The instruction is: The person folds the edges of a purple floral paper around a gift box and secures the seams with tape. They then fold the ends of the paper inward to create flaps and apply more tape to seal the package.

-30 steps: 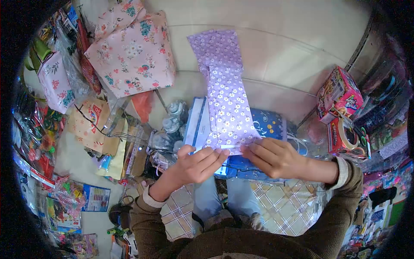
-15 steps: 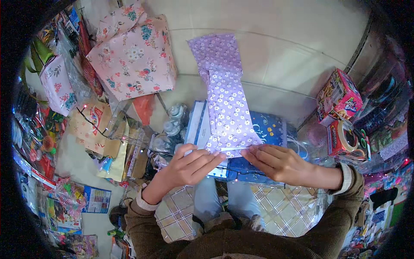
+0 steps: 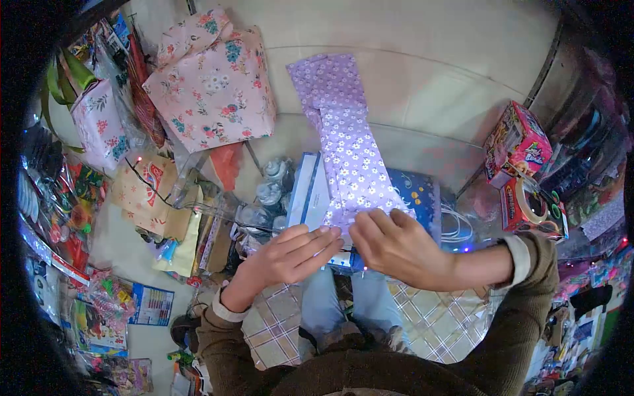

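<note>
A long strip of purple wrapping paper with white flowers (image 3: 349,142) runs from the floor toward me and lies over a blue box (image 3: 417,193) on my lap. My left hand (image 3: 294,252) presses flat on the paper's near edge, fingers together and pointing right. My right hand (image 3: 396,247) sits beside it with fingers curled over the same near edge, pinching the paper. The fingertips of both hands nearly meet. The fold itself is hidden under my fingers.
A pink floral wrapped parcel (image 3: 211,82) lies at the back left, a pink floral bag (image 3: 99,129) further left. Clear plastic bottles (image 3: 267,188) and string lights crowd the left. A colourful toy box (image 3: 518,145) and a tape roll (image 3: 531,204) stand right. Checked paper (image 3: 436,323) covers my knees.
My right hand has slid left along the paper's near edge toward my left hand, and the edge has lifted slightly. My left hand stays in place.
</note>
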The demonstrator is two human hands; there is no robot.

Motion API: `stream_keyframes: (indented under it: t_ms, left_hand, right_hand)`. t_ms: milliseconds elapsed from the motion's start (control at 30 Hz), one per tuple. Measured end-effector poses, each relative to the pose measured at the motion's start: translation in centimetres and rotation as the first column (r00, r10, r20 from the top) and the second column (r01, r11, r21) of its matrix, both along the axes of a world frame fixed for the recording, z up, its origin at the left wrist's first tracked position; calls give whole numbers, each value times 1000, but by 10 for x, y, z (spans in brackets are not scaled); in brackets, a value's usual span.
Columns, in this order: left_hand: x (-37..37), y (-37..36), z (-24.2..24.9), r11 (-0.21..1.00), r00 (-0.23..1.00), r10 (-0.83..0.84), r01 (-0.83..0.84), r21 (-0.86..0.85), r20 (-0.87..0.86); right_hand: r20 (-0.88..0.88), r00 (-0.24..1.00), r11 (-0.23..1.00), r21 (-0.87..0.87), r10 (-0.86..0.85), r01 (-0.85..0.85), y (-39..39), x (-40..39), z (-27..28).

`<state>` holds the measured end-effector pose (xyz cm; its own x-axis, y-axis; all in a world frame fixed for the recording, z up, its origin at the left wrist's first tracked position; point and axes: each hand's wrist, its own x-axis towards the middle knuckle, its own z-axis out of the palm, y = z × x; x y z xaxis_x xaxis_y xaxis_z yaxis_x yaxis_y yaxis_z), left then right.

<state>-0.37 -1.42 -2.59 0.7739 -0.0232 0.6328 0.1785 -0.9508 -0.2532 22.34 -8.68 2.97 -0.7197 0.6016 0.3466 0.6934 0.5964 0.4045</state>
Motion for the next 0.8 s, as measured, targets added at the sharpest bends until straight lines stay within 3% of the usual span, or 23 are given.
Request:
stream_keyframes:
  t_ms: [100,133,233,333,433,533,633,733,767,800]
  left_hand:
    - [-1,-3,3,999,998,29,-28,-33,52]
    - [-2,-5,-1,999,986,49,-50,6,159]
    - [3,-6,-31,990,890,83,-127,67,449]
    - [22,-19,-42,987,866,156,-120,-107,475]
    - [49,-29,-39,979,850,176,-96,-182,497]
    - [69,-37,-35,978,833,164,-67,-198,529]
    - [87,-42,-35,976,785,163,-42,-212,598]
    - [92,-37,-42,987,789,120,-30,-157,602]
    - [92,-34,-44,990,776,77,12,-137,626]
    - [90,-33,-43,990,805,75,9,-138,589]
  right_hand:
    - [-27,998,996,-64,-61,59,5,-6,-3]
    - [-30,996,992,-96,-80,77,5,-5,-1]
    - [-262,965,999,-31,-2,-7,5,5,-7]
    - [-447,894,993,-118,-36,-19,0,13,-5]
    - [-670,740,965,-222,-49,-136,-5,20,-1]
    - [-748,658,964,-104,86,-244,-10,29,-9]
    - [-880,473,949,-183,-42,-256,-22,32,-26]
    - [-974,118,917,-224,-195,-331,-29,30,-44]
    - [-907,-113,843,-322,-405,-430,-34,26,-47]
    - [-859,-156,798,-366,-488,-479,-36,28,-44]
